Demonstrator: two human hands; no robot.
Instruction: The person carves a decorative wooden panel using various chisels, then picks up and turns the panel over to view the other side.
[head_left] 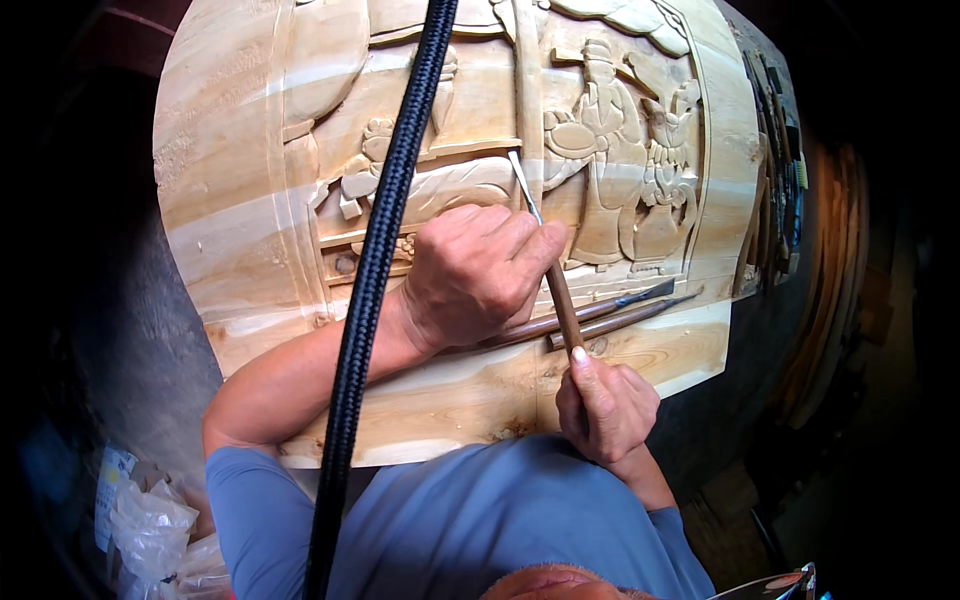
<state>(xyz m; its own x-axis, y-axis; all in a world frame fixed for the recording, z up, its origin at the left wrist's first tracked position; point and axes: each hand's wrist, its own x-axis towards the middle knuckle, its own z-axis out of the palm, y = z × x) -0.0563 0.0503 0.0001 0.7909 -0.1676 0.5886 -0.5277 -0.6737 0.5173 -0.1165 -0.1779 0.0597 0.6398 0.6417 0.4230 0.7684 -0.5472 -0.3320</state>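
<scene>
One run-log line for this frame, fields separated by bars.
left hand: steadies chisel shaft | right hand: grips handle end | blade tip on carved wood panel | two spare chisels lying on panel

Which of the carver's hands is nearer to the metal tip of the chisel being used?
Left. The left hand grips the chisel high on its shaft, just below the metal tip. The right hand holds the wooden handle's butt end, farthest from the tip.

Well below and to the left of the left hand's fingers, crumpled clear plastic bags lie on the floor, with a pale blue and white printed package standing just beside them.
</scene>
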